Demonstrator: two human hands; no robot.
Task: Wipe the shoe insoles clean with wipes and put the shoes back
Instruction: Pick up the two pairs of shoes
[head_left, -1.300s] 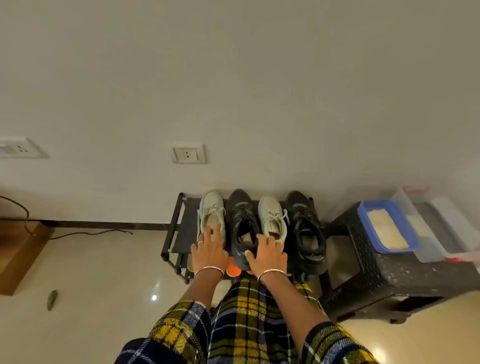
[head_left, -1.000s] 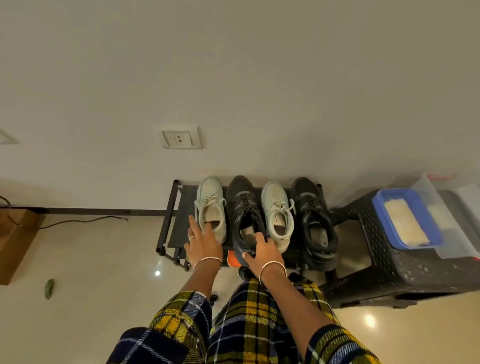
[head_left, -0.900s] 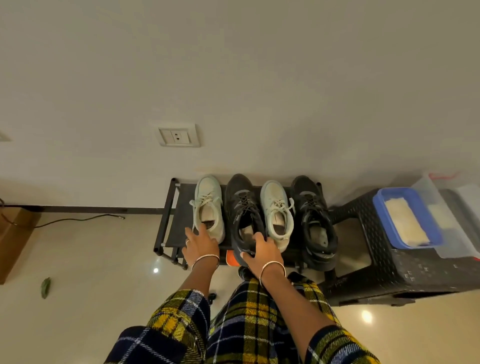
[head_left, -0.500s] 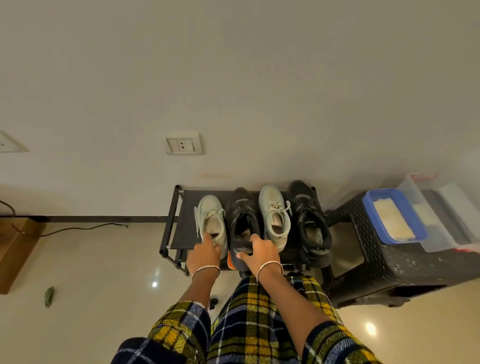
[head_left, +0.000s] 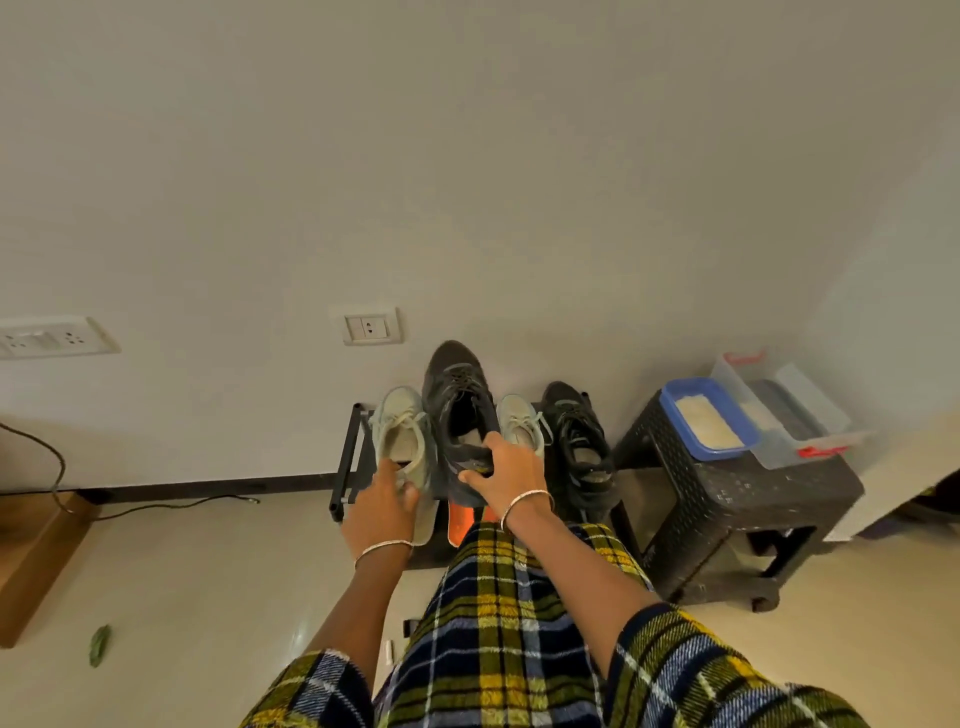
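Head view, the only one: right hand (head_left: 506, 475) grips the heel of the dark shoe (head_left: 457, 410), thumb at the collar and fingers curled under. The shoe is tipped up above its neighbours, toe twd the wall. Left hand (head_left: 382, 501) holds the heel of the pale shoe (head_left: 402, 441), which sits at the near edge of the rack (head_left: 347, 467). A second pale shoe (head_left: 519, 426) and a black shoe (head_left: 576, 441) sit on the rack to the right, close-packed. Risks, as I judge them: a heel-only grip w/ the toe high could let the dark shoe swing and knock the second pale shoe just beside it. Pulling both shoes at once may drag laces or nudge a neighbour off the rack front. A loose insole could slip out if a shoe tips further. Containers: on the stool (head_left: 727, 493) right of the rack, a blue tub (head_left: 673, 410) w/ no lid on holds a pale flat stack (head_left: 709, 421), prob. the wipes. Touching it, a clear box (head_left: 779, 452) w/ red clips; contents too unclear to name. Both are well apart from the hands, so reaching the wipes needs a free hand.
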